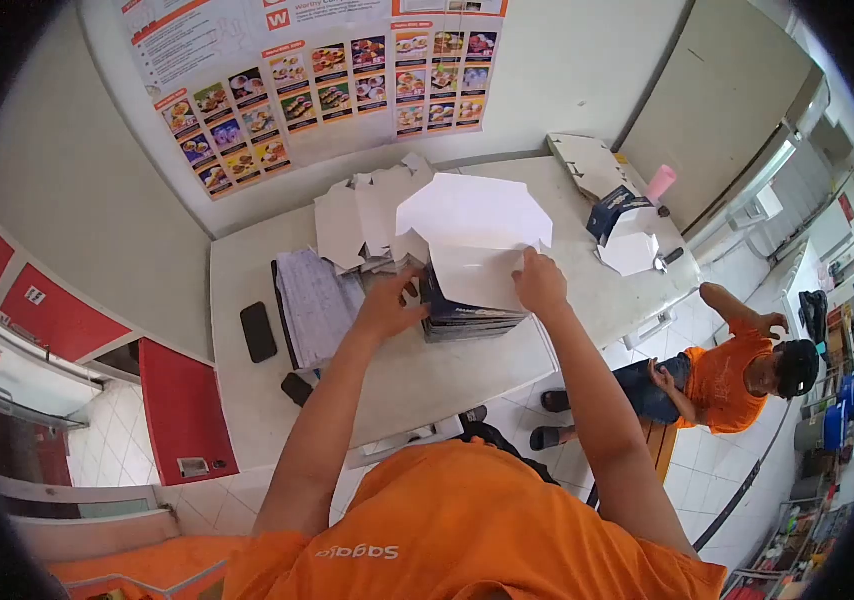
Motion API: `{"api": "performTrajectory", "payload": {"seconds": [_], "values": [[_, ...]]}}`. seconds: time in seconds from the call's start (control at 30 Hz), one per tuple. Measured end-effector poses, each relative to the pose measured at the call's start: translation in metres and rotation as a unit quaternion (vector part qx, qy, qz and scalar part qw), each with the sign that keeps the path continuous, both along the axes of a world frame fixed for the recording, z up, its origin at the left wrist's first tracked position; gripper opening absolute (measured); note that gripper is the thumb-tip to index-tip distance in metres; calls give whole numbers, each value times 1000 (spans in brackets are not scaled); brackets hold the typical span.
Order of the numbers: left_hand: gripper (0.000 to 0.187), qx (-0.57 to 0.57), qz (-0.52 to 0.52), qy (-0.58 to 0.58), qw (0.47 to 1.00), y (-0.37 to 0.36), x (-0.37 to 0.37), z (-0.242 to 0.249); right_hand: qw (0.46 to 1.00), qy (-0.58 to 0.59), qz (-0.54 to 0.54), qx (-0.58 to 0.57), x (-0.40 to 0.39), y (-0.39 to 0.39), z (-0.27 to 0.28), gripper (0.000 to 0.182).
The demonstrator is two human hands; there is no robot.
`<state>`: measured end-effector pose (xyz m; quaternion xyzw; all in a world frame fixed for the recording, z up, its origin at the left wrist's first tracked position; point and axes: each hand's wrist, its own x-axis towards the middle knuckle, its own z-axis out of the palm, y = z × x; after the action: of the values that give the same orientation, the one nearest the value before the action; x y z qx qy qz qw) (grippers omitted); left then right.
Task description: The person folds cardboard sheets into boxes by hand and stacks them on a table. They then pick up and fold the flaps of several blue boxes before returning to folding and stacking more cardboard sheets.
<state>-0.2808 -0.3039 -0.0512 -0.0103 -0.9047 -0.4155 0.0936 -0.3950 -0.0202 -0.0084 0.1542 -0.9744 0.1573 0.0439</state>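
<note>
In front of me on the table stands a stack of dark-blue folded cartons [475, 328]. Its top piece is a paper food box [475, 275] with a white inside, its wide lid flap [477, 212] raised toward the wall. My right hand [542, 283] pinches the right edge of this box between thumb and fingers. At the stack's left side is my left hand [394, 304], its thumb and fingers apart and touching the box's side. Behind the left hand lies a pile of flat white-grey cartons [367, 220].
Left on the table [247, 400] are a black phone [258, 332], a clipboard with papers [315, 300] and a small dark object [297, 389]. Far right are a flat carton [590, 165], an open box [629, 240] and a pink cup [661, 182]. A person in orange [732, 375] sits at right.
</note>
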Motion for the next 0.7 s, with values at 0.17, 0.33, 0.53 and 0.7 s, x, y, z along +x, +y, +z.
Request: {"api": "performTrajectory", "payload": {"seconds": [0.17, 0.33, 0.53, 0.7], "values": [[60, 61, -30, -17, 998, -3, -6, -6, 999, -27, -11, 16, -9, -7, -1, 23], [62, 75, -28, 70, 994, 18, 15, 13, 1000, 3, 2, 2, -18, -4, -19, 20], [48, 22, -84, 167, 982, 19, 18, -1, 1000, -10, -27, 4, -14, -9, -19, 21], [35, 16, -57, 175, 983, 21, 21, -14, 996, -56, -66, 31, 1, -25, -5, 21]]}}
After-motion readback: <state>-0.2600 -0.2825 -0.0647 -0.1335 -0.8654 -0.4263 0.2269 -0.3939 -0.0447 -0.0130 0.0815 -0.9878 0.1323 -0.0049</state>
